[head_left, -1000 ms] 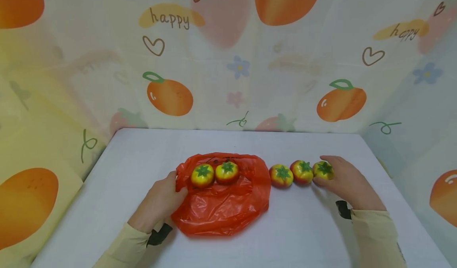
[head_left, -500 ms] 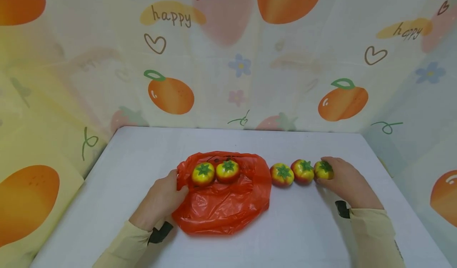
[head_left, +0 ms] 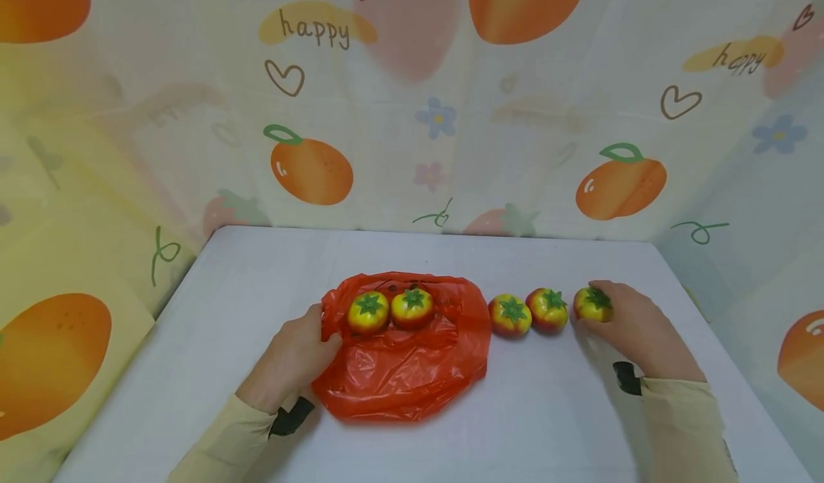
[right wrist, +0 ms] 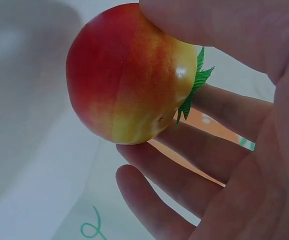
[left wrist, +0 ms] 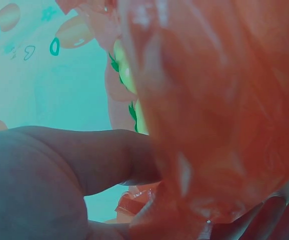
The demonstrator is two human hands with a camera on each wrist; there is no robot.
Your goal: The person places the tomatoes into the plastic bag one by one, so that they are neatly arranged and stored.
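My left hand [head_left: 292, 358] grips the left edge of a red plastic bag [head_left: 399, 383], and in the left wrist view its thumb presses against the crinkled plastic [left wrist: 209, 115]. Two red-and-yellow tomatoes with green star-shaped tops, a left one [head_left: 369, 318] and a right one [head_left: 413, 313], sit in the bag's opening. My right hand [head_left: 634, 329] pinches another tomato [head_left: 589, 305] on the right. In the right wrist view this tomato [right wrist: 124, 75] lies between thumb and fingers, red below and yellow near its leaves. The left fingers are partly hidden behind the plastic.
Two more tomatoes stand between the bag and my right hand: one [head_left: 510, 320] right at the bag's right edge, the other [head_left: 547, 315] beside it. All rests on a white table [head_left: 553, 426]. A fruit-printed cloth [head_left: 386, 111] hangs behind and around the sides.
My right hand has shifted slightly right with its tomato, and a gap now shows between that tomato and its neighbour. The left hand keeps its grip on the bag.
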